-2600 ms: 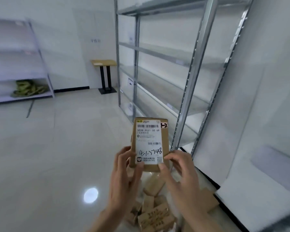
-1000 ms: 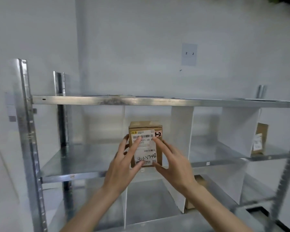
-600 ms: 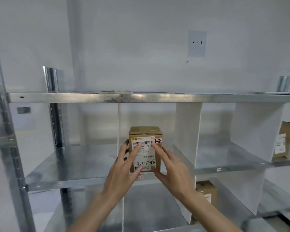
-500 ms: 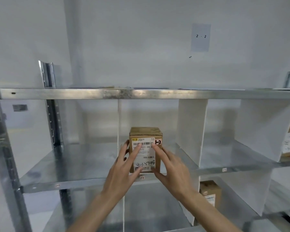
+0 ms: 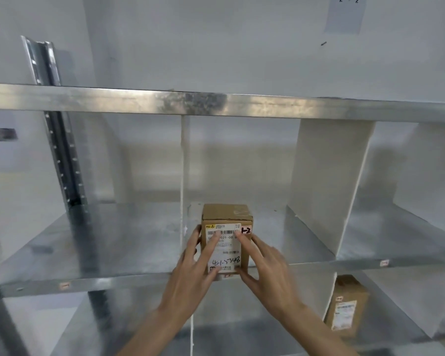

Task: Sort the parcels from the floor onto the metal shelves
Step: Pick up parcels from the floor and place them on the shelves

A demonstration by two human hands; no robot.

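Metal upright (image 5: pixel 54 140) at far left; middle shelf (image 5: pixel 113 253) bare on that side. We note the left hand (image 5: pixel 190 273) with straight, spread fingers laid flat on the labelled face of the parcel (image 5: pixel 226 237), thumb at its left side. The parcel stands upright at the shelf's front edge, just right of a thin white divider (image 5: pixel 182 176). Right hand (image 5: pixel 267 268) likewise extended, fingertips on the label, holding nothing. Risk, in our judgement: an uneven push could skew the parcel against the divider, or releasing here leaves it near the lip. A second parcel (image 5: pixel 344 309) sits on the lower shelf, right.
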